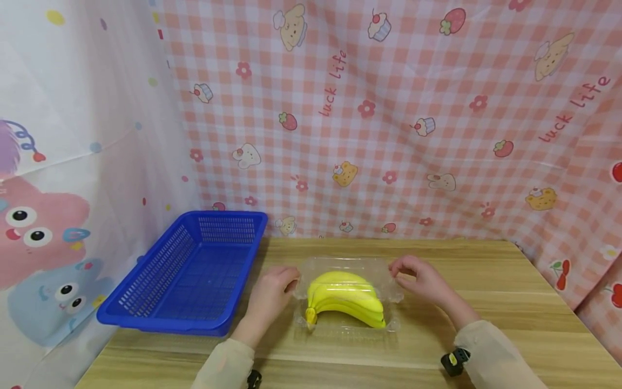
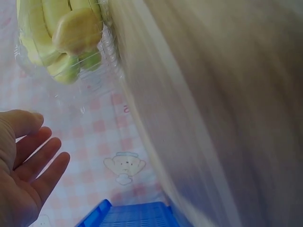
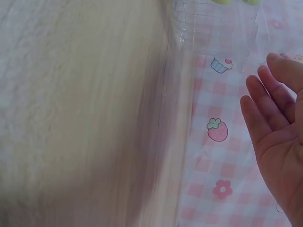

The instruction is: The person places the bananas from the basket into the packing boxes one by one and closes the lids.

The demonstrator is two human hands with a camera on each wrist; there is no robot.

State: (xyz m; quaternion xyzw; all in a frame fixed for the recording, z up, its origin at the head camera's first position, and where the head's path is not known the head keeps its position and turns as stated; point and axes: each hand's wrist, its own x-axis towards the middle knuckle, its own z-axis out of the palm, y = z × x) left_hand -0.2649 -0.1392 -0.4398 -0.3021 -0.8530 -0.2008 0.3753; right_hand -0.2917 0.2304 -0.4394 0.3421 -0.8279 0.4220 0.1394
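Note:
A bunch of yellow bananas (image 1: pixel 347 294) lies in a clear plastic clamshell box (image 1: pixel 347 263) on the wooden table. The lid extends over the back part of the bananas; whether it is fastened cannot be made out. At the box's left side is my left hand (image 1: pixel 273 292), its fingertips close to the lid's edge. My right hand (image 1: pixel 423 281) is at the opposite side, near the lid's right edge. In the wrist views, the left hand's fingers (image 2: pixel 45 156) and the right hand's fingers (image 3: pixel 265 101) are loosely bent, with a gap from the plastic.
To the left stands a blue plastic basket (image 1: pixel 209 270) with slotted walls, close beside my left forearm. The wooden table (image 1: pixel 510 302) runs back to a pink checked cloth (image 1: pixel 311 140). A white patterned cloth (image 1: pixel 112 178) hangs on the left.

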